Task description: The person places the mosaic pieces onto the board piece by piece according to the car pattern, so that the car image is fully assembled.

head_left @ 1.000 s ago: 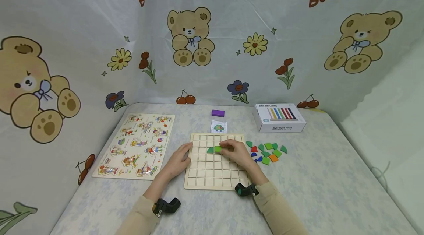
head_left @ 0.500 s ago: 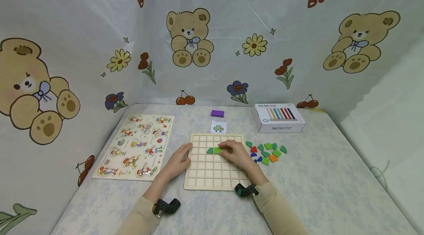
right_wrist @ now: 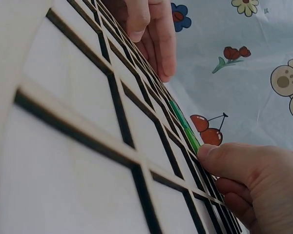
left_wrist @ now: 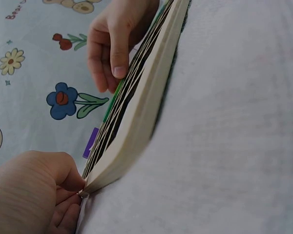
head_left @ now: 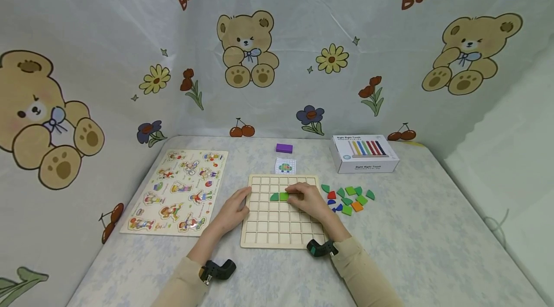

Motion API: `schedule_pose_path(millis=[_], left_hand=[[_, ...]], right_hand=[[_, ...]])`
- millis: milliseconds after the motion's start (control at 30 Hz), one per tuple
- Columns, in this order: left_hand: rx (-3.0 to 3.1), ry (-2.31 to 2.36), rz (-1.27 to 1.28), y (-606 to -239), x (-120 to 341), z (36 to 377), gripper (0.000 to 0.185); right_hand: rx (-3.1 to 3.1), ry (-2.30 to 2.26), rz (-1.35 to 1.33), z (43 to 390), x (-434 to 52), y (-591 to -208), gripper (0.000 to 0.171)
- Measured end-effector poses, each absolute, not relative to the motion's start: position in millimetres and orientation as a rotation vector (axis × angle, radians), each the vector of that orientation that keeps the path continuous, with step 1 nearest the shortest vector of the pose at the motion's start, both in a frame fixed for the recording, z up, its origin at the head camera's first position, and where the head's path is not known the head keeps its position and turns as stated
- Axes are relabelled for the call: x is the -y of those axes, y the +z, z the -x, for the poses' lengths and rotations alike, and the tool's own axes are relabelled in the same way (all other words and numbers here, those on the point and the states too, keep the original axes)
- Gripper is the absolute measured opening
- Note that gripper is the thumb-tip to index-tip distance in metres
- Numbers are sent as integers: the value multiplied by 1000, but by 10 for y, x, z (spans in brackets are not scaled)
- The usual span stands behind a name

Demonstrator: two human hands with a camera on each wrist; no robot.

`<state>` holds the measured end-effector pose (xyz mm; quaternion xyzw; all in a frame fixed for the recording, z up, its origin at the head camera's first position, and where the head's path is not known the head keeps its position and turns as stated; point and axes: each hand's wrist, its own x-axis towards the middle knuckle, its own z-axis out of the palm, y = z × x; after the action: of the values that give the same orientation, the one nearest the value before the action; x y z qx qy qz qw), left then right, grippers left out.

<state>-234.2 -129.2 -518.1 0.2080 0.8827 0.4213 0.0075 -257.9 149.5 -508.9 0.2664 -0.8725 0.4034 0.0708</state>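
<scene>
A pale wooden grid board lies flat on the table in front of me. A light green square tile and a dark green quarter-round tile sit in its second row. My right hand rests on the board, its thumb and fingers pinching the green square tile. My left hand holds the board's left edge, fingers curled against it. The wrist views show the board nearly edge-on, with my right hand hanging over the tile.
Several loose green, orange, red and blue tiles lie just right of the board. Behind it are a small pattern card, a purple block and a white box. A picture peg puzzle lies at the left.
</scene>
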Motion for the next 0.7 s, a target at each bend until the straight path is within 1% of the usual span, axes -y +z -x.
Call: schedule_pose_path(millis=[233, 367, 533, 700], left_hand=[[-2755, 1321, -645, -5169, 1295, 2339, 59], [-2759, 1309, -646, -5187, 1300, 2345, 59], [-2756, 1315, -646, -5203, 1304, 2349, 59], [-2762, 1315, -652, -5204, 1302, 2350, 58]], right_hand=[[2613, 1205, -811, 2572, -1488, -5080, 27], [2607, 1358, -743, 2562, -1473, -5028, 27], [2570, 1555, -650, 2569, -1514, -4854, 30], [2565, 1596, -633, 2595, -1686, -4607, 32]])
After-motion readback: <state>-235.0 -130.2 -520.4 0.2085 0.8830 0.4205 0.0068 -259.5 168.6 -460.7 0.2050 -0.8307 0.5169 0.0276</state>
